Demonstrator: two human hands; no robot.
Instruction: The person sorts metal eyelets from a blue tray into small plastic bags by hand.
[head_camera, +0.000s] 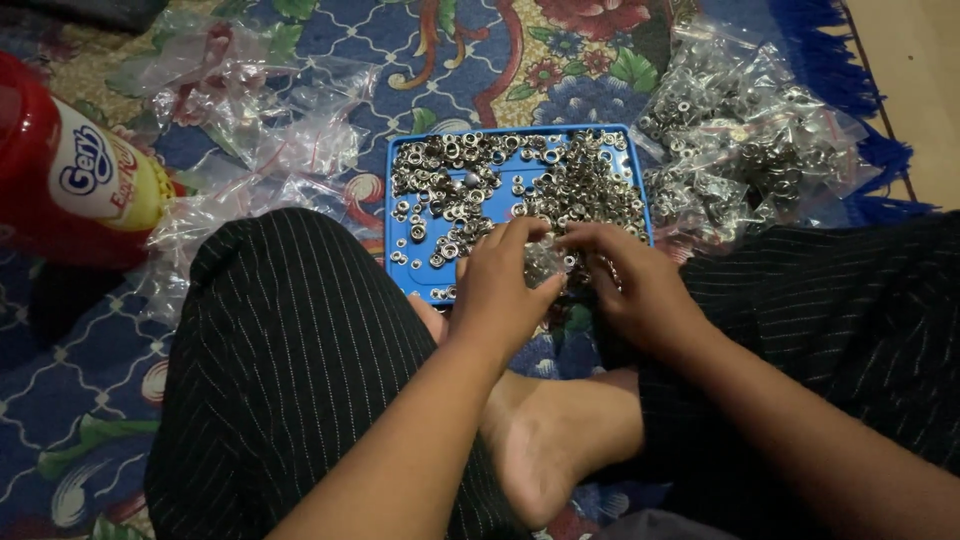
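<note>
A blue tray (506, 202) holding several small silver metal rings lies on the patterned rug ahead of my crossed legs. My left hand (497, 290) and my right hand (630, 282) meet at the tray's near edge. Between them they pinch a small clear plastic bag (545, 262) that holds some rings. The fingers hide most of the bag.
Filled clear bags of rings (745, 150) are piled right of the tray. Empty clear bags (260, 130) lie to its left. A red jar with a yellow label (70, 180) lies at far left. My bare foot (550, 440) rests below the hands.
</note>
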